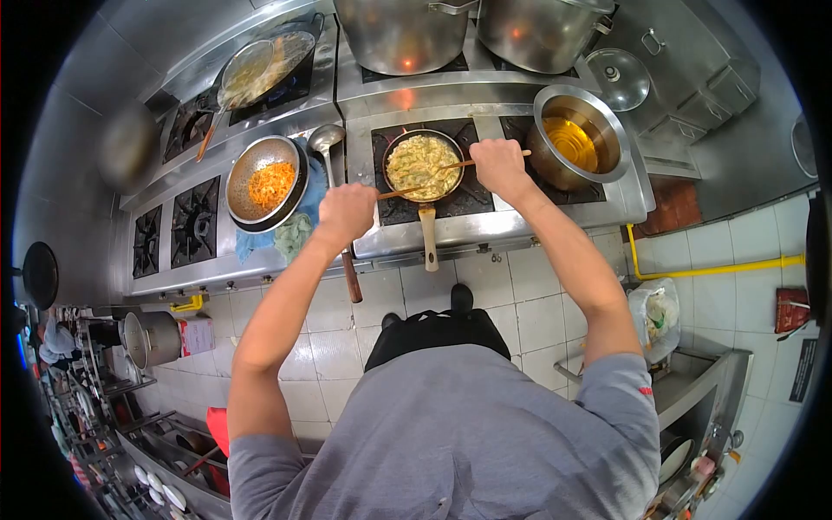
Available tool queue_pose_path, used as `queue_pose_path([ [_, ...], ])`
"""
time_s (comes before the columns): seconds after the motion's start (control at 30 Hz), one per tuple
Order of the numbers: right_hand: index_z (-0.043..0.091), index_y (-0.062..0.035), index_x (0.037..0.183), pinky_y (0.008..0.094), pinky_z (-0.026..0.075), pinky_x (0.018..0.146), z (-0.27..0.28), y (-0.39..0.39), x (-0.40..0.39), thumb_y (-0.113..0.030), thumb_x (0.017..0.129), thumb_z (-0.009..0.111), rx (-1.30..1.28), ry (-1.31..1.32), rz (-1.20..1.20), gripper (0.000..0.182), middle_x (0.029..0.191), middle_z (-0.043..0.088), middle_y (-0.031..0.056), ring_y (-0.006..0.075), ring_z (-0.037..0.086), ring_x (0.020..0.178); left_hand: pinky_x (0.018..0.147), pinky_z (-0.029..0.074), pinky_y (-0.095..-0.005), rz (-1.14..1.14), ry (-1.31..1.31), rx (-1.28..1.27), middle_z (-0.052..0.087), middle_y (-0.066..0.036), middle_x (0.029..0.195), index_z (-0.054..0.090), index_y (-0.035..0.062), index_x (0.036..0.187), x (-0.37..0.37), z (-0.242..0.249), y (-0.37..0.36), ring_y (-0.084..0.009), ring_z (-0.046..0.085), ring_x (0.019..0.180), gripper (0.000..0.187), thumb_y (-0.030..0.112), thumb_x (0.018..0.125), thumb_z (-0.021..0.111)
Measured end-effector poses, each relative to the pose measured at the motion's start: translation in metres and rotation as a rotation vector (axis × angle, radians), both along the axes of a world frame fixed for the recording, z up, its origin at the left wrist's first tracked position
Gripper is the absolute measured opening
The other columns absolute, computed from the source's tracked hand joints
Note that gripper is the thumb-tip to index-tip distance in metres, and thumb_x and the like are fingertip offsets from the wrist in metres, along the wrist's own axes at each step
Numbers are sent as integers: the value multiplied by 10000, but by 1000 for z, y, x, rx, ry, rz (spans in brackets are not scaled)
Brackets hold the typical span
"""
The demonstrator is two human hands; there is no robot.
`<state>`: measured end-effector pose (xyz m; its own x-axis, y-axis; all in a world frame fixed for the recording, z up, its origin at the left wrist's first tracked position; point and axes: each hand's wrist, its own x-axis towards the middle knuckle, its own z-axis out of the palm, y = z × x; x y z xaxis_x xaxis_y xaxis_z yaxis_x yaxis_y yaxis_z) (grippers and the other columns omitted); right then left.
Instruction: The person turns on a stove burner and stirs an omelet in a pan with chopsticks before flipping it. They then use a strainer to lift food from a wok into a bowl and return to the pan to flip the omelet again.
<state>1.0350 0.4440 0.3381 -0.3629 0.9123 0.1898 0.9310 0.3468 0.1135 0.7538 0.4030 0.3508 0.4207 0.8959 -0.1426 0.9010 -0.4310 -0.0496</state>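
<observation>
A small frying pan [427, 209] with a pale wooden handle sits on a burner, holding a yellow-green egg-like mixture [419, 165]. My left hand [347, 213] is closed round a wooden stick [397, 193] whose tip reaches into the pan's near left part. From the right, my right hand [500, 166] grips another wooden stick [459, 164], its tip in the mixture and its back end showing past my fingers. Neither hand touches the pan's handle.
A pot of yellow liquid [614, 146] stands right of the pan. Left are a bowl of orange shreds [238, 192], cloths [293, 236] and a ladle [327, 139]. Large pots [403, 39] stand behind; a strainer [246, 74] lies over a wok at the back left.
</observation>
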Motion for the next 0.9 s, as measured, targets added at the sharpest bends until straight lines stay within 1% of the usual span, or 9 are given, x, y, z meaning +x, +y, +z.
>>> queue_pose_path([
  [0.07,678,-105,735,386,508,609,16,-6,3,-124,771,588,-18,-9,-9,98,762,678,99,270,678,719,695,532,-410,45,-45,-24,676,-140,841,677,84,843,-3,11,1,-302,677,785,145,84,771,551],
  [0.17,674,-108,728,390,502,603,25,-11,9,-126,765,598,-50,-60,13,86,757,676,92,267,677,727,686,535,-418,44,-62,31,678,-151,849,688,85,891,0,8,5,-314,676,775,190,70,752,559],
  [0.27,669,-101,710,387,505,610,6,-6,12,-115,755,599,-45,-83,3,85,759,677,95,264,678,733,673,537,-420,5,4,-14,678,-162,857,694,94,935,1,-12,10,-320,675,775,232,63,740,572],
  [0.43,665,-100,705,385,507,594,10,-8,20,-104,753,587,-50,-36,-21,92,733,670,106,275,674,705,695,536,-427,34,-30,-54,677,-165,847,687,85,909,-9,9,10,-320,675,800,203,73,733,586],
  [0.5,663,-99,703,388,509,593,20,-10,20,-108,758,583,32,4,-26,97,727,668,111,278,674,701,704,536,-430,71,-73,-27,678,-165,846,683,81,898,-8,14,15,-319,676,813,191,75,734,585],
  [0.6,663,-99,705,389,517,608,11,-4,11,-119,768,576,80,57,-47,108,745,671,117,279,676,718,702,537,-429,72,-102,107,683,-161,840,687,76,865,4,5,27,-319,679,809,167,83,755,561],
  [0.7,670,-107,723,382,526,638,-9,7,-4,-126,789,562,31,56,-88,128,796,678,118,278,678,753,678,540,-422,44,-45,94,683,-161,822,688,68,808,23,-19,37,-320,682,778,149,94,769,547],
  [0.73,672,-109,726,382,527,642,-14,10,-5,-125,791,561,28,56,-97,129,805,680,118,278,678,758,661,542,-414,16,-84,129,680,-165,802,687,65,764,24,-26,37,-324,681,754,142,103,772,550],
  [0.9,671,-102,737,390,526,641,-23,11,5,-119,795,559,30,70,-111,127,791,673,119,287,677,756,668,540,-421,21,-64,93,678,-166,803,684,67,795,12,-21,30,-334,678,764,143,100,779,546],
])
